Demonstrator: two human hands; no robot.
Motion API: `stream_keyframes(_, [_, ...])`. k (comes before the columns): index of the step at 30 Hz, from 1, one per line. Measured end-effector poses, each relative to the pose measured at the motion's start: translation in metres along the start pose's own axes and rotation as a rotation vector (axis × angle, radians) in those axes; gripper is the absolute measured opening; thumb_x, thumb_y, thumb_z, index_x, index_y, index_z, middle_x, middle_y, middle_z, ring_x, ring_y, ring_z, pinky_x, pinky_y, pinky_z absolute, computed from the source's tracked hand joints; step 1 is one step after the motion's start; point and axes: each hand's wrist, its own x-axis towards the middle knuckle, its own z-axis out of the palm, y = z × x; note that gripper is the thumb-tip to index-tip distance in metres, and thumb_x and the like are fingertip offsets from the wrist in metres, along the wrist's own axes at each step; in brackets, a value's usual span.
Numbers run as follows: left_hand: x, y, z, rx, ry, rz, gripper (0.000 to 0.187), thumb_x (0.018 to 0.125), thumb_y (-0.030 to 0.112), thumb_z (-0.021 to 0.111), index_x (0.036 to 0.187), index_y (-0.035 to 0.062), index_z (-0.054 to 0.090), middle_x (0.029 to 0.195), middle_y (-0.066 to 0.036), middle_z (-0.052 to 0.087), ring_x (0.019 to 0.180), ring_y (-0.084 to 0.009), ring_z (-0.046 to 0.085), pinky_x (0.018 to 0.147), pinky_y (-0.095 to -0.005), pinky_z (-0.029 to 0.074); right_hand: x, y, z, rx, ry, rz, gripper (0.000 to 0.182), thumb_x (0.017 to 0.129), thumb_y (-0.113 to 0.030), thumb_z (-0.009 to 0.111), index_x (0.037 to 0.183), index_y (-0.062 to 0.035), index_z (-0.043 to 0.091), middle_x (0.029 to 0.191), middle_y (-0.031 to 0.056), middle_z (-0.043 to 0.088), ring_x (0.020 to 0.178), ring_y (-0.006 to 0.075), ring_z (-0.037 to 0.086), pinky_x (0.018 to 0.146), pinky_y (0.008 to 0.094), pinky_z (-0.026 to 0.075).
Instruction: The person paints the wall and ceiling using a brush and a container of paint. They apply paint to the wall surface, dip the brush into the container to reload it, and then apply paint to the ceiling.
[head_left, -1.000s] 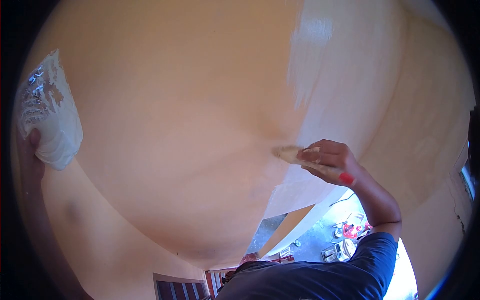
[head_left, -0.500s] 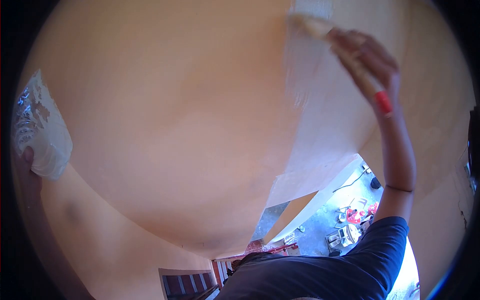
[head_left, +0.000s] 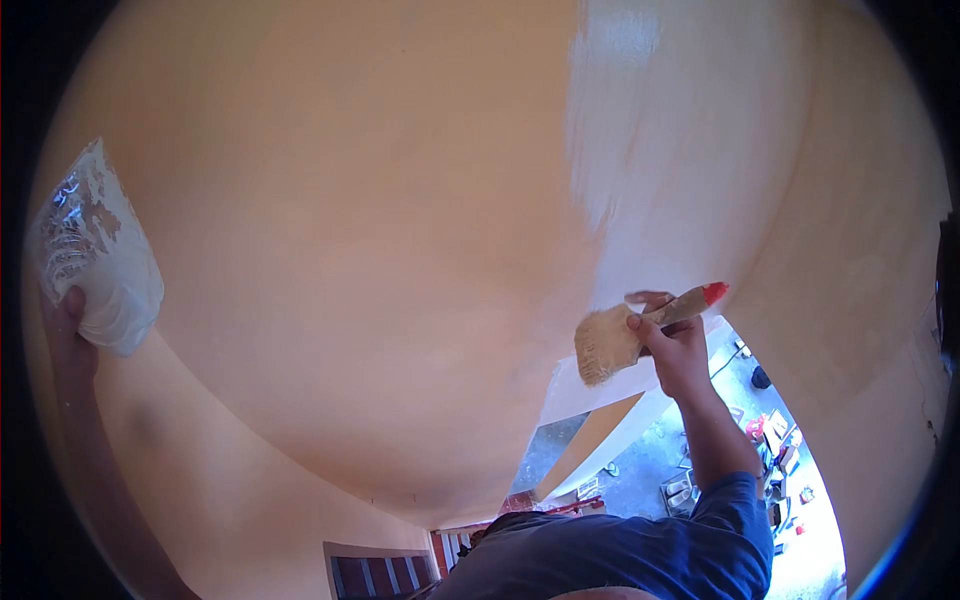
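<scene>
My right hand [head_left: 680, 350] is closed around the handle of a wide paintbrush [head_left: 606, 345] with pale bristles and a red handle tip. The bristles point left, over the lower part of a whitish painted band [head_left: 690, 150] on the peach wall [head_left: 380, 220]. At the far left, my left hand [head_left: 72, 318] grips a clear plastic container [head_left: 122, 295] smeared with white paint, its thumb on the near side. The rest of that hand is mostly hidden behind the container. A wet, shiny patch shows near the top of the band.
Far below, past my right arm, lies a floor [head_left: 640, 455] with scattered tools and containers. An adjoining wall [head_left: 870, 290] curves up on the right. A barred window-like opening [head_left: 380, 572] sits at the bottom left.
My right hand has come down from the top of the white band with the paintbrush, whose red tip now points up and right. My left hand and the container have shifted slightly right.
</scene>
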Motion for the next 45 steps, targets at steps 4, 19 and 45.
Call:
stream_keyframes(4, [-0.002,-0.008,-0.015,-0.001,-0.004,-0.008,0.094,0.059,0.037,0.088,0.13,-0.0011,0.039,0.118,-0.015,0.055,0.109,-0.0303,0.056,0.091,-0.0438,0.05,-0.014,0.026,-0.006,0.471,0.032,0.343,0.024,0.084,-0.014,0.068,0.102,-0.0017,0.057,0.094,0.0099,0.061,0.08,0.018,0.065,0.064,0.0315,0.06])
stream_keyframes(19, [0.001,0.006,0.003,0.007,-0.044,-0.05,0.091,0.062,0.032,0.085,0.13,-0.0023,0.037,0.121,-0.016,0.053,0.11,-0.0321,0.055,0.092,-0.0466,0.05,0.092,-0.09,0.029,-0.228,0.645,-1.049,0.024,0.074,-0.008,0.08,0.091,-0.0001,0.065,0.084,0.0108,0.07,0.072,0.0141,0.068,0.065,0.0229,0.054])
stream_keyframes(45, [0.007,-0.03,-0.049,0.063,-0.023,-0.084,0.093,0.063,0.033,0.084,0.134,-0.0008,0.034,0.125,-0.014,0.05,0.114,-0.0294,0.052,0.096,-0.0433,0.047,0.127,-0.158,0.013,-0.173,0.42,-1.019,0.022,0.087,-0.015,0.065,0.07,-0.0045,0.056,0.054,0.0041,0.056,0.04,0.009,0.052,0.036,0.0214,0.044])
